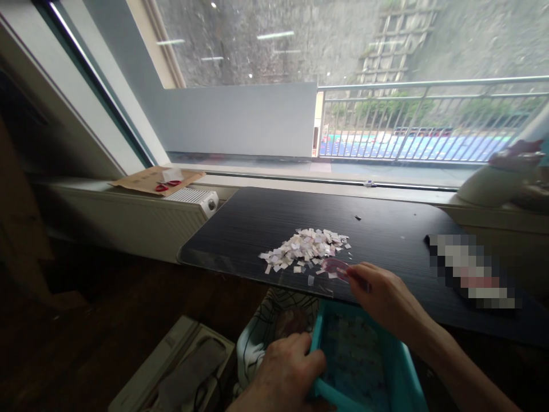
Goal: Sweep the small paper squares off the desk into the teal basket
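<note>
A loose heap of small pale paper-like squares (306,246) lies on the dark tabletop (274,212), with a few strays along its near side. My right hand (377,289) is closed around a translucent pinkish plastic piece with a rounded end (337,268), which touches the heap's near right edge. Its exact kind is unclear, since my fingers cover part of it. Below the table's front edge, my left hand (289,366) grips the left rim of a turquoise plastic bin (409,372). Pale, blurry bits show inside the bin.
A patterned cloth-like container (253,343) stands left of the bin, near a box (171,366) on the floor. Red-handled scissors (167,186) lie on a brown envelope (146,178) by the radiator (193,200). A pixelated dark object (472,274) rests at the table's right.
</note>
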